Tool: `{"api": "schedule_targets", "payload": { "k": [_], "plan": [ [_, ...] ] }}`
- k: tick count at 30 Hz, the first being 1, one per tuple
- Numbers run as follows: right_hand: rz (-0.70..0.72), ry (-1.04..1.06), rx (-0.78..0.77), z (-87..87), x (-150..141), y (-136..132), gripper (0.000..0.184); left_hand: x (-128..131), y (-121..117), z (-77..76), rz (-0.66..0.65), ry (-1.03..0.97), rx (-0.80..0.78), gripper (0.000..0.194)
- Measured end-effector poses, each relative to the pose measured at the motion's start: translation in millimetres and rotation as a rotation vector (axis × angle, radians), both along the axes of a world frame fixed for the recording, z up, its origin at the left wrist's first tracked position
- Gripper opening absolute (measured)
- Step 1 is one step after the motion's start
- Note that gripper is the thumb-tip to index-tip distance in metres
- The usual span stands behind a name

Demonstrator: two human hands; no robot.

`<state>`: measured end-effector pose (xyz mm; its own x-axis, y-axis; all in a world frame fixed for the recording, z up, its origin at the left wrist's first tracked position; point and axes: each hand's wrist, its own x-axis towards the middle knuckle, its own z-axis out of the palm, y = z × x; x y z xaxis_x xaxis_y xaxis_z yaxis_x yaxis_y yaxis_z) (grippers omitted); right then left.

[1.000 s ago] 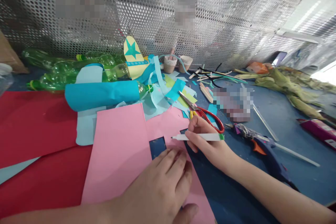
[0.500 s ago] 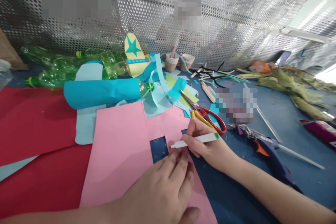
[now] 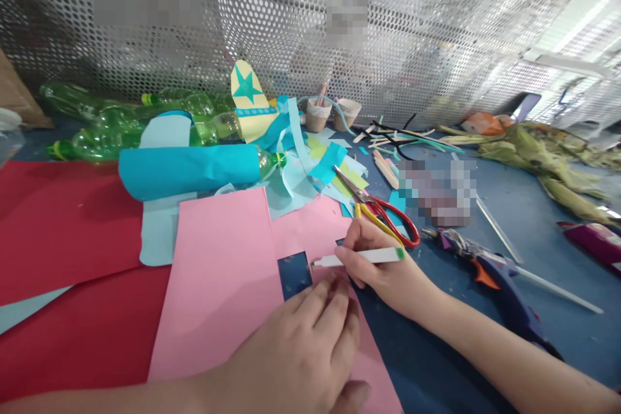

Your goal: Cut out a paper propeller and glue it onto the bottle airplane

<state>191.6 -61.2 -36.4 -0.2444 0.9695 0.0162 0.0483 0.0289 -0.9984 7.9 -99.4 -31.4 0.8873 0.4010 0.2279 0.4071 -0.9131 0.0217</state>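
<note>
My right hand [image 3: 383, 272] pinches a white marker with a green end [image 3: 378, 255], its dark tip on the pink paper near the edge of a cut-out gap. Flat on the same paper lies my left hand [image 3: 303, 343], fingers stretched out just below the marker tip and holding nothing. The pink paper [image 3: 223, 278] is partly hidden under my left hand and forearm; I cannot tell whether its left and right parts are one sheet. Scissors with red handles [image 3: 388, 213] lie just beyond my right hand, beside something with yellow handles [image 3: 376, 223].
A bottle wrapped in blue paper [image 3: 194, 171] lies behind the pink paper, with green bottles [image 3: 101, 136] beyond. Red sheets [image 3: 72, 220] cover the left. A glue gun [image 3: 504, 291] rests right of my forearm. Paper cups [image 3: 317, 118] and corn husks [image 3: 528, 155] are farther back.
The marker tip has shifted slightly left and up along the paper, and the marker lies a little flatter. My left hand stays in nearly the same place.
</note>
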Motion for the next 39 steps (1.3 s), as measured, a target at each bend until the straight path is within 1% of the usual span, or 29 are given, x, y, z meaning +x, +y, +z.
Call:
{"api": "schedule_targets", "payload": {
  "k": [4, 9, 15, 20, 26, 32, 35, 39],
  "plan": [
    [-0.042, -0.022, 0.023, -0.5, 0, -1, 0.028, 0, 0, -3.2, 0.007, -0.031, 0.007, 0.051],
    [-0.098, -0.136, 0.082, -1.8, 0, -2, 0.024, -2, -1, -8.0, -0.008, -0.038, 0.001, 0.051],
    [-0.192, -0.244, 0.116, -5.1, 2, -1, 0.024, -1, 0, -7.6, 0.008, -0.057, 0.027, 0.051],
    [-0.232, -0.301, 0.134, -6.3, 4, -3, 0.024, 0, -1, -7.1, 0.026, -0.089, 0.051, 0.05],
    [-0.25, -0.342, 0.174, -3.3, 6, -2, 0.023, 0, -2, -7.6, 0.058, -0.143, 0.072, 0.046],
    [-0.255, -0.367, 0.218, 1.4, 8, -2, 0.023, 1, 1, -7.0, 0.046, -0.179, 0.09, 0.046],
    [-0.262, -0.384, 0.218, 3.8, 9, -3, 0.022, 1, 1, -4.6, 0.048, -0.169, 0.084, 0.045],
    [-0.258, -0.408, 0.223, 7.6, 10, -3, 0.021, 1, 0, -5.3, 0.054, -0.136, 0.067, 0.046]
  ]
}}
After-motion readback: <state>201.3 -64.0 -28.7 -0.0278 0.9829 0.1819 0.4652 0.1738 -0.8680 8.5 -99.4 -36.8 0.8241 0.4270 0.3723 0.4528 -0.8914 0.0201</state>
